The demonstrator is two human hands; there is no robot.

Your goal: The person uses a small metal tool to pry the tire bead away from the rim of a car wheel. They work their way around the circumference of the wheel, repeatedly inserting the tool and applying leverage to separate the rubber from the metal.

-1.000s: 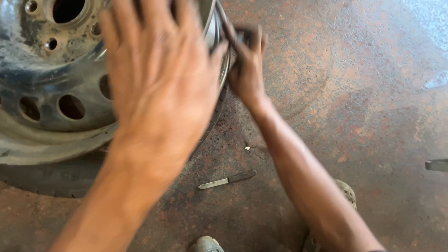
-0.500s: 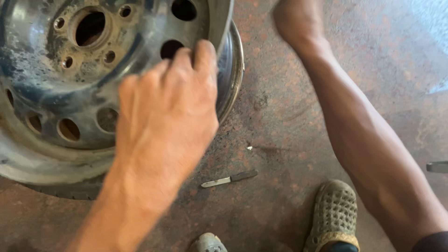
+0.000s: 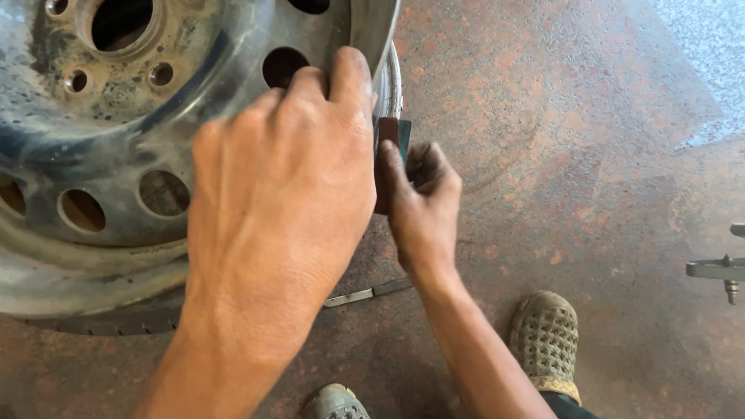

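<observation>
- A steel wheel rim (image 3: 116,140) fills the left and top left; it is grey, scuffed and rusty, with a hub hole, small bolt holes and a ring of round vent holes. It lies face up on the floor (image 3: 582,116).
- Under the rim's lower edge a dark ribbed strip (image 3: 101,324) shows; what it belongs to cannot be told.
- The left hand (image 3: 283,194) lies palm down over the rim's right part, fingers curled over the rim's edge near a vent hole. It presses on the rim and holds nothing else.
- Just right of it, the right hand (image 3: 423,206) is closed around a small dark reddish block (image 3: 386,159), held upright against the rim's outer edge. The block touches or nearly touches the rim; the left hand hides the contact.
- Below the hands a slim metal blade (image 3: 369,293) lies flat on the floor, partly hidden by both wrists.
- At the bottom are two perforated grey shoes (image 3: 545,337), one near the middle and one to the right.
- The floor is rust-brown and stained, paler at the top right.
- At the far right edge a grey metal tool (image 3: 718,269) lies on the floor, cut off by the frame.
</observation>
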